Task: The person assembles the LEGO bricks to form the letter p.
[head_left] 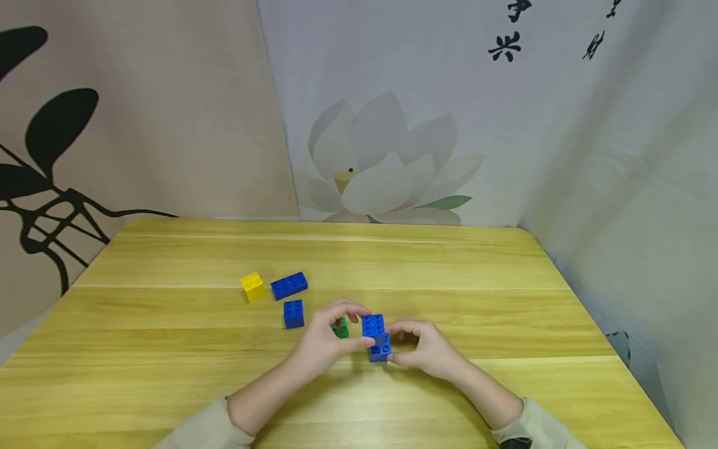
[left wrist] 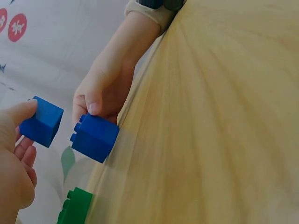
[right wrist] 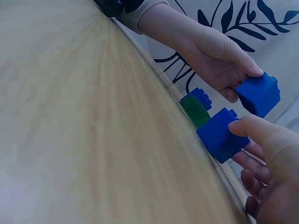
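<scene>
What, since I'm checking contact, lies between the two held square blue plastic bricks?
An open gap: the left wrist view shows the left brick apart from the right brick.

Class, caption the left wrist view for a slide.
Left hand holds one blue block, right hand another blue block, with a green block nearby.

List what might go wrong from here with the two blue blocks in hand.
1. The left hand holds the upper blue block apart from the lower blue block and out of line with it, so the studs might miss or catch crookedly.
2. The right hand pinches the lower block at its side; it could twist or slip if pressed off-centre.
3. The green block lies close to the left hand's fingers and might get nudged.
</scene>
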`<action>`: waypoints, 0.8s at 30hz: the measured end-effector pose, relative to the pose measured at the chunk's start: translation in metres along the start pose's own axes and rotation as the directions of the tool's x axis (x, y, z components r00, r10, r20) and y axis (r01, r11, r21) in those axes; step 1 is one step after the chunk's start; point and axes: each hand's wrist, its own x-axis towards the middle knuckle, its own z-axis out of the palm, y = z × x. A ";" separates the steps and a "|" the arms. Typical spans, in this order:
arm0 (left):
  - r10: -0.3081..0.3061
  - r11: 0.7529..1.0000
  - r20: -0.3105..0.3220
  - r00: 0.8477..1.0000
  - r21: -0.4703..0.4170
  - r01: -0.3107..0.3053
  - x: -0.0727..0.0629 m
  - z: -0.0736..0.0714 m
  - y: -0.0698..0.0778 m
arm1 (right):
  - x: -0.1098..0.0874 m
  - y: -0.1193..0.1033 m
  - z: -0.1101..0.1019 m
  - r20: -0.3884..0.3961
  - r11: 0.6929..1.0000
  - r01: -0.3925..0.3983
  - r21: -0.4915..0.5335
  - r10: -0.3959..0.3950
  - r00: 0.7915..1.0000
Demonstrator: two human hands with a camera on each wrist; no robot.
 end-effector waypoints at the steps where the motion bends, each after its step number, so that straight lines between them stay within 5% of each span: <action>1: 0.001 1.000 0.001 1.000 0.005 -0.001 0.000 0.001 0.000 | 0.000 0.000 0.000 0.006 1.000 0.000 0.002 0.000 1.000; 11: -0.010 1.000 0.000 1.000 0.011 0.010 0.001 0.007 -0.003 | -0.005 -0.035 -0.004 0.033 1.000 0.000 0.000 0.000 0.999; 24: -0.018 1.000 0.034 0.999 0.000 0.018 0.003 0.014 -0.007 | -0.005 -0.033 -0.004 0.032 0.999 -0.011 0.039 0.010 0.999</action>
